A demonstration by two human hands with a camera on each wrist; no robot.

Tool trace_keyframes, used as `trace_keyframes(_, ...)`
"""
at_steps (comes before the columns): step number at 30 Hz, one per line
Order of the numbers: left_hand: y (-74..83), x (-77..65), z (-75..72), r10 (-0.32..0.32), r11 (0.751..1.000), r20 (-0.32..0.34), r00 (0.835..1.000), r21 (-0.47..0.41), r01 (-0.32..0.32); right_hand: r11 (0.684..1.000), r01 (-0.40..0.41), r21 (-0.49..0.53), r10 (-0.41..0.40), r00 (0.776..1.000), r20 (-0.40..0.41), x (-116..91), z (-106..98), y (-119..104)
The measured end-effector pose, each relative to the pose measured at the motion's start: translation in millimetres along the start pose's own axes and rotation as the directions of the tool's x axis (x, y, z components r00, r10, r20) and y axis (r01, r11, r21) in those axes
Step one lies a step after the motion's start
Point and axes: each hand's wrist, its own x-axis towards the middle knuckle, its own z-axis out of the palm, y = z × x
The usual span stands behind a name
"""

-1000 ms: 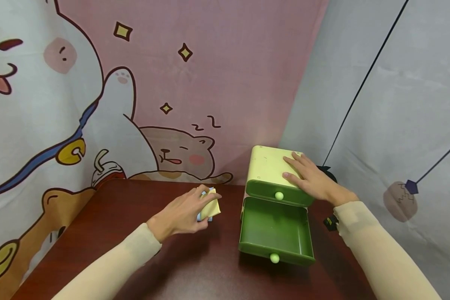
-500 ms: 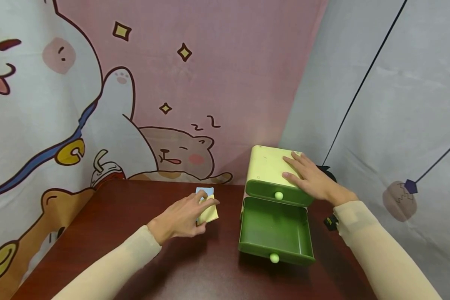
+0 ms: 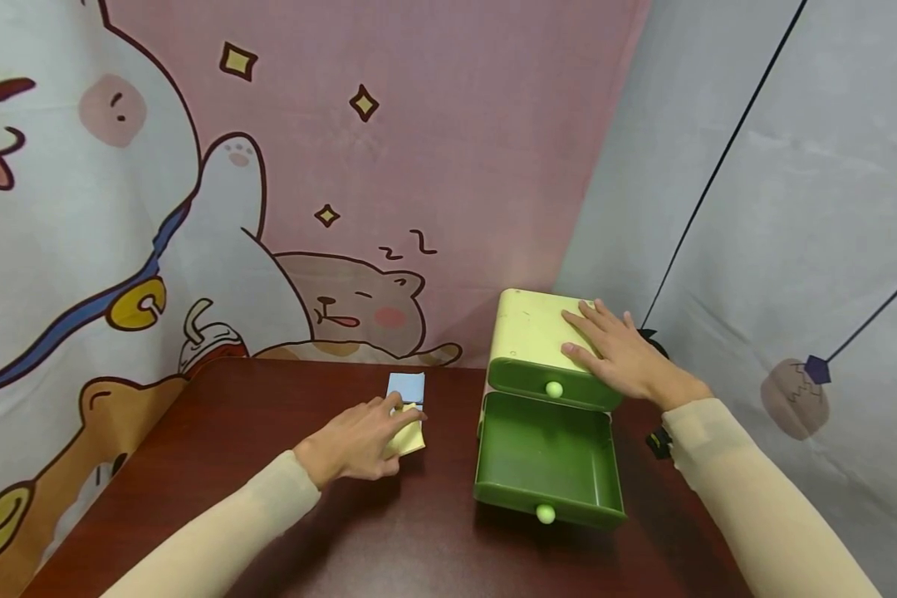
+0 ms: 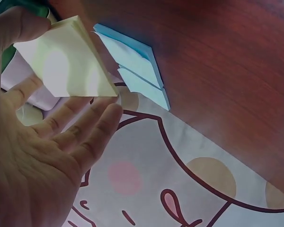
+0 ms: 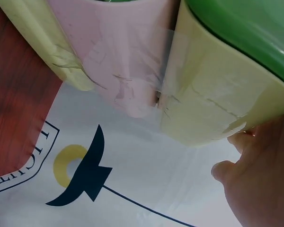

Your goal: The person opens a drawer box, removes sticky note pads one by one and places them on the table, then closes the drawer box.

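Observation:
My left hand [image 3: 355, 436] pinches a small yellow sticky note pad [image 3: 407, 438] between thumb and fingers, just above the table. In the left wrist view, the yellow pad [image 4: 68, 61] is tilted, with the thumb over one edge and the fingers behind it. Blue sticky notes [image 3: 406, 388] lie on the table beyond that hand, partly hidden by it; the left wrist view has the blue notes [image 4: 137, 66] as two adjoining pieces. My right hand [image 3: 616, 353] rests with fingers spread on the yellow top of a small drawer unit [image 3: 536, 328].
The unit's lower green drawer [image 3: 553, 453] is pulled out with nothing in it; its upper drawer [image 3: 523, 378] is closed. Pink and yellow casing [image 5: 118, 56] shows in the right wrist view. A printed cloth [image 3: 448, 166] hangs behind the dark red table [image 3: 269, 415].
My left hand has moved left and nearer to me with the yellow pad, uncovering more of the blue notes. The right hand stays on the drawer unit.

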Motion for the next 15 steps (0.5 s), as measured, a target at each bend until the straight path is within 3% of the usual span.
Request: trace_keyframes(15, 3.9, 8.4, 6.8, -0.030, 0.991, 0.162, 0.986, 0.130, 0.009, 1.000, 0.000, 0.023, 0.000, 1.000, 0.002, 0.2, 2.7, 3.5)
